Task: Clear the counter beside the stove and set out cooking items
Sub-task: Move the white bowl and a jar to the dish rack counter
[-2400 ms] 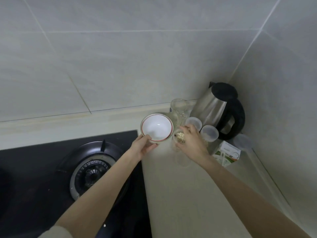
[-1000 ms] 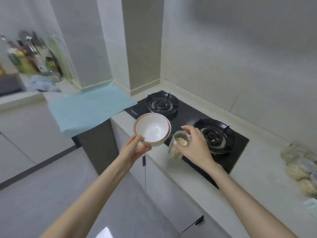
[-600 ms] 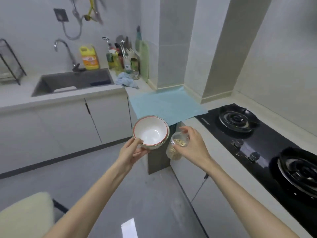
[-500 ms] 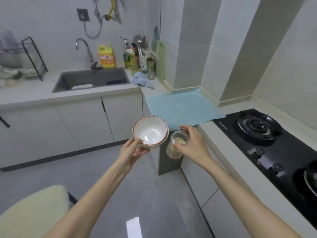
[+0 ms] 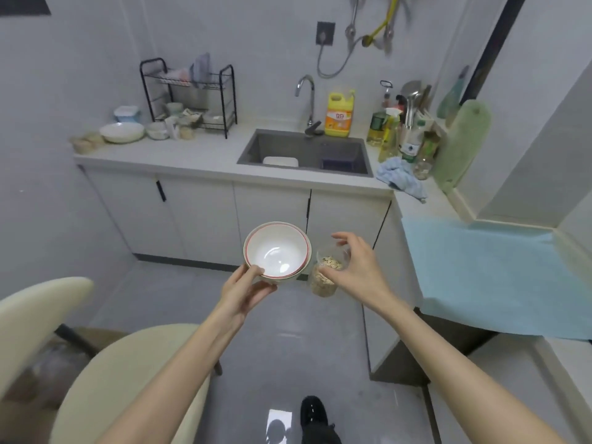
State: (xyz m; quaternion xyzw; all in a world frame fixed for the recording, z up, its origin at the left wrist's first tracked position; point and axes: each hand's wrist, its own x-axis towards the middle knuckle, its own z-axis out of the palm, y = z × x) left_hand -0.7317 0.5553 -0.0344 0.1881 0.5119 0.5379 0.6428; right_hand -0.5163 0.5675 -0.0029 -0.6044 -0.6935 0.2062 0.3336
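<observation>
The left hand [image 5: 243, 293] pinches the stacked bowls [image 5: 277, 251] at one rim; the right hand [image 5: 358, 270] grips the open jar [image 5: 323, 280] loosely (one finger lifted), so either could tip or slip.

yellow detergent bottle [image 5: 340, 102], orange label [image 5: 339, 117] on its front, white characters there too blurred to read

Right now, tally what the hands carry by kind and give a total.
White bowls, nested, in the left hand: 2, judging by the rims.
Clear jar of grain, in the right hand: 1.
Total: 3.
</observation>
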